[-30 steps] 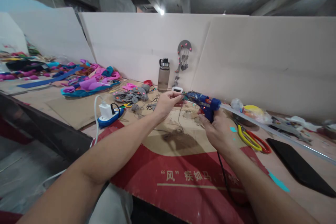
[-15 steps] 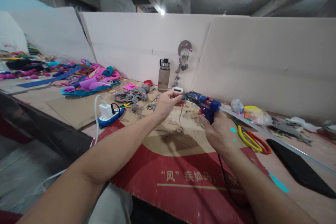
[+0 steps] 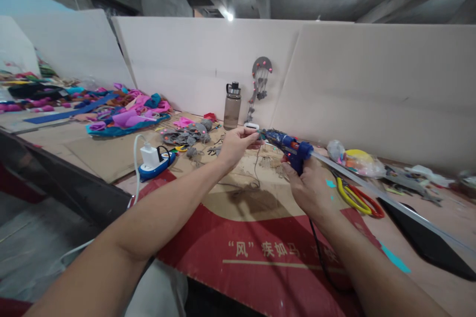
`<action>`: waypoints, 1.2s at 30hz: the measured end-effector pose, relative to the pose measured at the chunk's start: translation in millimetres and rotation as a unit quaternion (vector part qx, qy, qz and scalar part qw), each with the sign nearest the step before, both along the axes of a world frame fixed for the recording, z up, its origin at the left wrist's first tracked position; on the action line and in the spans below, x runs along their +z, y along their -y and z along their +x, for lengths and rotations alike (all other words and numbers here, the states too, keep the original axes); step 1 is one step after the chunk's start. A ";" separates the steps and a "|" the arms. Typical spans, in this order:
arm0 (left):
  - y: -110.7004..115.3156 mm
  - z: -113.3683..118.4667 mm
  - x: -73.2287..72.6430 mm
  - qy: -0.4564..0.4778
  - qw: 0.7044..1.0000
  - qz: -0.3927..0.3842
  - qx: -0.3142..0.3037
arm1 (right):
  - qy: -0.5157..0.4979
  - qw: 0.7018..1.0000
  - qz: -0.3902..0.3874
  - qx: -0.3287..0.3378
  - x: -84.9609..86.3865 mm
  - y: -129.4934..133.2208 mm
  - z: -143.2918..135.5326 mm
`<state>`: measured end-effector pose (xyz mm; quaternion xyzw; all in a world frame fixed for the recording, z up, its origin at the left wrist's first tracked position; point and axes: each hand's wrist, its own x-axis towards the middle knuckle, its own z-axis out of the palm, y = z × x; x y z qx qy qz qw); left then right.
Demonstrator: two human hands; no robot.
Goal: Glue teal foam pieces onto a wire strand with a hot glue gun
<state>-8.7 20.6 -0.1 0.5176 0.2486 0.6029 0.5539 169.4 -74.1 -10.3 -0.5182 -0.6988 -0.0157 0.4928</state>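
My right hand (image 3: 307, 181) is wrapped round the handle of a blue hot glue gun (image 3: 286, 143), its nozzle pointing left. A long clear glue stick (image 3: 357, 182) sticks out of the gun's back end. Right at the nozzle, my left hand (image 3: 240, 146) is closed in a pinch. What lies between its fingertips is mostly hidden; grey yarn (image 3: 257, 168) hangs down below them to the cardboard (image 3: 211, 198). A black cord (image 3: 320, 257) runs down from the gun.
Left of my hands are a blue power strip (image 3: 158, 166), grey felt pieces (image 3: 186, 133) and coloured fabric scraps (image 3: 130, 114). A bottle (image 3: 231, 109) stands by the white partition. Scissors (image 3: 359, 199) and a black phone-like slab (image 3: 427, 240) lie at right.
Both hands and the glue gun stay almost in place. My left fingertips shift very slightly at the nozzle.
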 end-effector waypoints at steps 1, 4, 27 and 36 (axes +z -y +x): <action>0.4 0.2 0.6 0.002 1.000 -0.001 0.001 | -0.001 1.000 -0.001 0.002 -0.5 -0.3 0.1; 1.7 0.6 1.8 0.007 1.000 -0.004 0.006 | -0.006 1.000 -0.010 0.005 -1.0 -0.5 0.2; 0.7 1.3 0.2 0.001 1.000 0.009 0.002 | 0.012 1.000 0.004 -0.013 -2.0 0.0 -2.2; 2.0 0.0 1.7 0.005 1.000 0.010 0.004 | 0.007 1.000 0.000 -0.016 -4.2 -1.2 0.6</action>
